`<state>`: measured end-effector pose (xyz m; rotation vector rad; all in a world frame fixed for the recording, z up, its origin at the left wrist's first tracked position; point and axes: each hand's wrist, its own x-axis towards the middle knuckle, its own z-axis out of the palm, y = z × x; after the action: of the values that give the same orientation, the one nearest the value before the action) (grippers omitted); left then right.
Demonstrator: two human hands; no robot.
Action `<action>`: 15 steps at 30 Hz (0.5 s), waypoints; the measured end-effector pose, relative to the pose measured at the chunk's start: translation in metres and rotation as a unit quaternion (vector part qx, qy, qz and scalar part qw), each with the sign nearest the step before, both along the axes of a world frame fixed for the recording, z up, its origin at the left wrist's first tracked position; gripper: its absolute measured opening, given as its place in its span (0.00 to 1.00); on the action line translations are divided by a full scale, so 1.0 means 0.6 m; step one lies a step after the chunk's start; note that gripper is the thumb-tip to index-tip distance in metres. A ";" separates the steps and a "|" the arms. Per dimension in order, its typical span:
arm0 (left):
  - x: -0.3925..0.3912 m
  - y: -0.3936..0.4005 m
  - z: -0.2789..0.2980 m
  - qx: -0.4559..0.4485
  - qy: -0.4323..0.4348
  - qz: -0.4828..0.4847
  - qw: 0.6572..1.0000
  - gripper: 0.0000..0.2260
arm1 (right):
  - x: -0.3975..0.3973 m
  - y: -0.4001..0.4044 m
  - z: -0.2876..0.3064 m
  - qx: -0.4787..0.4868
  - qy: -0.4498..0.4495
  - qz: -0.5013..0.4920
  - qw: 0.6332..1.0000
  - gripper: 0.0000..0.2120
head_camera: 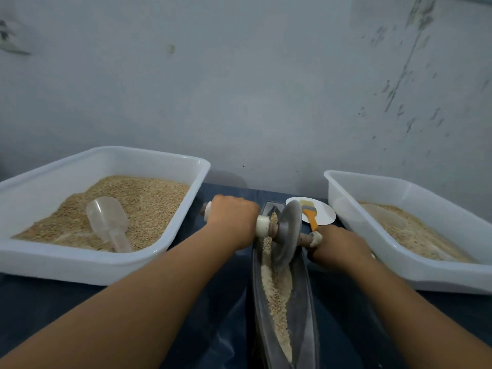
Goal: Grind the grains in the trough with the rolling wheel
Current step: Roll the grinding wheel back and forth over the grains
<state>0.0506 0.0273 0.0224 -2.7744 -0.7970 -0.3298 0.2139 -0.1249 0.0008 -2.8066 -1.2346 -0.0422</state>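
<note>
Gripping the axle handles on both sides, the left hand (234, 219) and right hand (338, 245) hold the rolling wheel (288, 233) near the far end of the trough (303, 310), where uneven pressure could spill grains (277, 294) over its rim.

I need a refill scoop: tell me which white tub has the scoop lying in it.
The left tub, beside the left hand: a clear plastic scoop lies on its grain.
</note>
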 end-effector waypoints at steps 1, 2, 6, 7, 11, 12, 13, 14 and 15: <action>-0.003 -0.005 -0.003 0.004 -0.006 0.000 1.000 0.11 | 0.000 -0.004 -0.002 -0.006 0.004 0.001 1.000 0.06; -0.010 -0.009 -0.011 0.007 -0.016 -0.003 1.000 0.12 | -0.002 -0.011 -0.005 -0.011 0.002 0.000 1.000 0.05; -0.044 -0.012 -0.050 0.022 -0.063 -0.024 0.997 0.13 | -0.012 -0.037 -0.015 -0.014 -0.063 0.016 0.998 0.07; -0.045 -0.009 -0.054 0.021 -0.066 -0.023 0.997 0.13 | -0.015 -0.036 -0.015 -0.007 -0.080 0.019 0.997 0.07; -0.025 0.007 -0.046 -0.034 -0.050 0.003 0.998 0.11 | -0.006 -0.007 0.006 -0.002 -0.076 0.016 0.997 0.05; -0.018 0.012 -0.042 -0.050 -0.044 0.005 0.998 0.10 | -0.002 0.002 0.013 -0.009 -0.072 0.021 0.997 0.04; -0.014 0.017 -0.038 -0.064 -0.037 0.005 0.997 0.10 | 0.001 0.010 0.020 -0.019 -0.071 0.027 0.997 0.04; -0.011 0.020 -0.036 -0.075 -0.031 0.005 0.997 0.10 | 0.003 0.015 0.024 -0.029 -0.072 0.034 0.996 0.04; -0.011 0.022 -0.035 -0.084 -0.029 0.005 0.996 0.10 | 0.004 0.018 0.027 -0.035 -0.072 0.039 0.996 0.04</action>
<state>0.0437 0.0405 0.0013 -2.9269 -0.8896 -0.3597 0.2163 -0.1139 0.0167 -2.8552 -1.4011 -0.2050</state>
